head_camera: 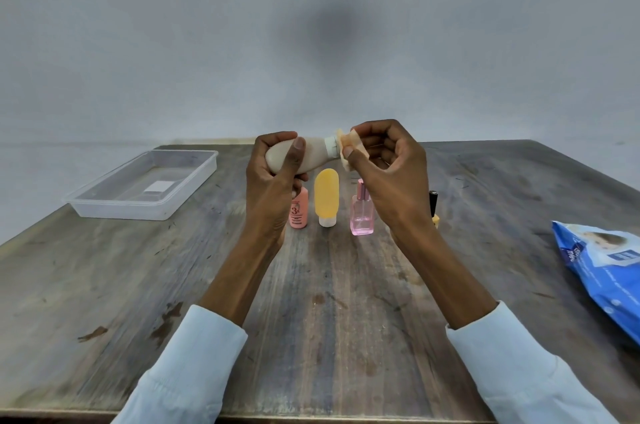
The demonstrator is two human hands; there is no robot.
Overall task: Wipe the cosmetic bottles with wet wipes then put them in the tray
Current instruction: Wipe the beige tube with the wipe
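Observation:
My left hand (277,167) grips a cream bottle (313,155) held sideways above the table, its white cap pointing right. Pinched in my right hand (388,164) is a small folded wipe (346,146), pressed against that cap. Below the hands, a row stands on the table: a pink bottle (298,212), a yellow tube (326,196) on its white cap, a clear pink spray bottle (362,212), and a small black-capped bottle (434,209) mostly hidden behind my right wrist. The clear plastic tray (104,202) sits at the far left with no bottles inside.
A blue pack of wet wipes (602,271) lies at the right edge of the wooden table (329,302). A grey wall rises just behind the table's far edge. A white label shows through the tray's bottom.

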